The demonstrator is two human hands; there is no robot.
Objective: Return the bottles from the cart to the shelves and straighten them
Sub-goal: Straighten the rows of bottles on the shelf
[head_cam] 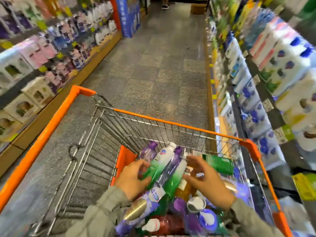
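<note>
Both hands are down in the cart [171,122], on the heap of bottles [179,206] at its near end. The left hand [133,179] curls round a green-and-white bottle [160,161] lying slanted on top. The right hand [209,183] hovers just beside it, fingers spread, gripping nothing. Stocked shelves [266,69] line both sides.

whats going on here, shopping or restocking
A person leans over an orange-rimmed cart piled with bottles in a shop aisle. The left hand grips a green-and-white bottle on top of the pile. The right hand reaches in beside it, fingers spread. Stocked shelves line both sides. No bottle is clear of the cart yet.
</note>
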